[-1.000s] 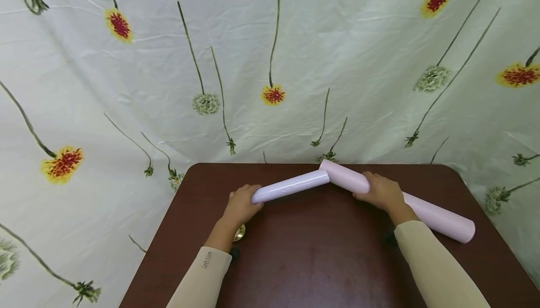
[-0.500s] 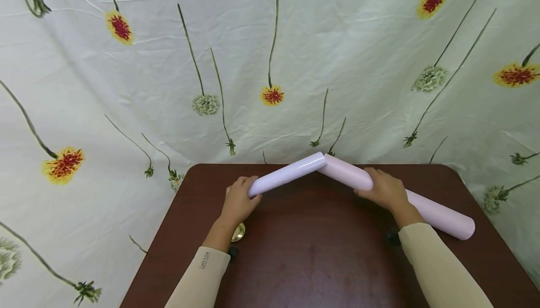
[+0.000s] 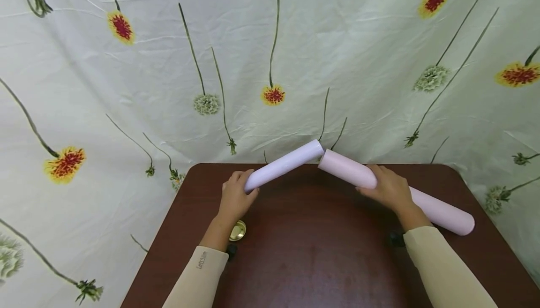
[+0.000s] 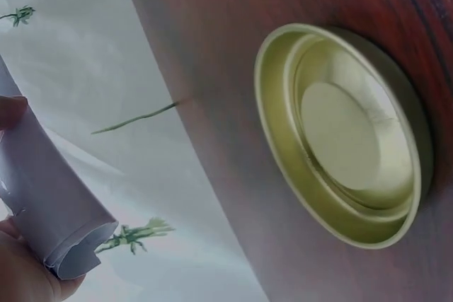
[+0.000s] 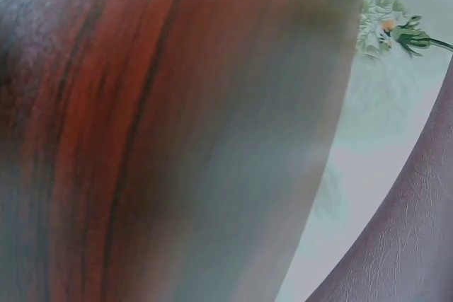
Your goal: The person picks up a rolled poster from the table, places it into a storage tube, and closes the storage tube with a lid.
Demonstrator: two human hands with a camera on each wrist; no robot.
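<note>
My left hand [image 3: 236, 196] grips the near end of a glossy pale lavender roll [image 3: 284, 165], which slants up to the right above the far part of the table. In the left wrist view the lavender roll [image 4: 49, 182] shows an open, hollow end between thumb and fingers. A thicker pale pink roll [image 3: 440, 210] is held around its middle by my right hand [image 3: 390, 191]. The pink roll's left end tilts up close to the lavender roll's far end; whether they touch, I cannot tell. In the right wrist view the pink roll [image 5: 403, 245] fills the lower right corner.
A shallow gold-coloured dish [image 4: 340, 132] sits on the dark brown table [image 3: 312, 251], beside my left wrist. Behind the table's far edge hangs a pale cloth [image 3: 236, 64] printed with flowers.
The lavender roll's far end has swung up and slightly left, and my left hand has shifted a little forward. The pink roll's left end has risen and come apart from overlapping the lavender roll.
</note>
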